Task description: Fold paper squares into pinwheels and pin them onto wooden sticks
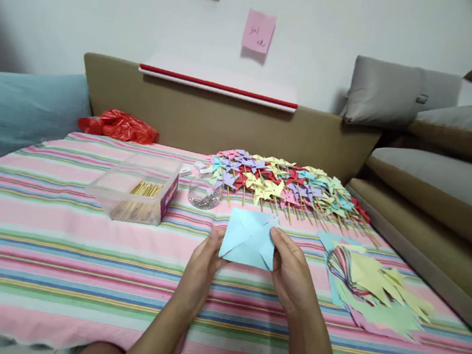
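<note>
A light blue paper square [249,244], slit in from its corners and with a small dark dot at its middle, is held up between my two hands. My left hand [205,259] grips its left edge, fingers behind the sheet. On the opposite edge, my right hand [291,268] pinches the paper with the thumb near the upper right corner. Just beyond the sheet stands a round clear container [205,193] of small metal pins. Finished paper pinwheels [268,189] on sticks lie in a heap behind it.
To the left, a clear plastic box [109,185] holds thin wooden sticks [141,203]. Cut paper sheets [377,284] in several colours are stacked at the right. A red plastic bag [118,125] lies at the back. Grey cushions [440,177] border the striped cloth [80,273].
</note>
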The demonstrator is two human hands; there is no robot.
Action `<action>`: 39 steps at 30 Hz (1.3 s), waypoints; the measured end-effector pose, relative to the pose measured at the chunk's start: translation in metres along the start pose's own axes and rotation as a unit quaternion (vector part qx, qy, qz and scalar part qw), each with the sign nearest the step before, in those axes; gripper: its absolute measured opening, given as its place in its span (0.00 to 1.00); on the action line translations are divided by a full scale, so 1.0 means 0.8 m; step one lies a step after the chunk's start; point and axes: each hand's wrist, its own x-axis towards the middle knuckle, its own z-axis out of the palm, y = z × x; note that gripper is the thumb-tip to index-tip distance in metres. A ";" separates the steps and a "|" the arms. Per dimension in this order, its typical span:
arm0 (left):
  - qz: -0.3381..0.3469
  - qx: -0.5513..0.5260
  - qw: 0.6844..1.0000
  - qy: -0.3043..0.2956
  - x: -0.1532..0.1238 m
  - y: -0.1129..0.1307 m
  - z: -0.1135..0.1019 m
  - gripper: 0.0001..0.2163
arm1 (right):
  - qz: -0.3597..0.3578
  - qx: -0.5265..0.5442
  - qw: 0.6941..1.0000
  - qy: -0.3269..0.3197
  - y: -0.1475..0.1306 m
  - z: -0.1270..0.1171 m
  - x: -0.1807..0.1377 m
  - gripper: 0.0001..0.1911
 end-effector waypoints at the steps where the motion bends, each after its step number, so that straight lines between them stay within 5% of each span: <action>1: 0.006 0.006 1.000 -0.010 -0.003 0.006 -0.002 0.22 | 0.020 0.003 1.000 -0.015 0.000 0.000 0.000 0.16; 8: -0.035 0.051 0.998 0.020 -0.024 0.006 -0.019 0.23 | 0.038 -0.135 0.982 -0.126 0.018 0.005 -0.003 0.21; 14: 0.035 0.059 0.989 0.130 -0.025 -0.004 -0.020 0.21 | -0.050 -0.144 0.984 -0.097 0.039 -0.008 -0.012 0.28; 18: 0.071 0.032 0.983 0.166 -0.022 -0.002 -0.019 0.21 | -0.211 -0.325 0.909 -0.155 0.041 -0.013 -0.025 0.22; 22: 0.087 0.028 0.984 0.155 -0.024 -0.003 -0.015 0.17 | -0.264 -0.414 0.853 -0.176 0.039 -0.011 -0.036 0.12; 28: 0.080 0.064 0.986 0.133 -0.029 -0.006 -0.012 0.12 | -0.249 -0.390 0.873 -0.150 0.038 -0.011 -0.034 0.05; 39: 0.071 0.115 0.985 0.106 -0.035 -0.005 -0.001 0.16 | -0.175 -0.335 0.923 -0.075 0.037 -0.003 -0.028 0.06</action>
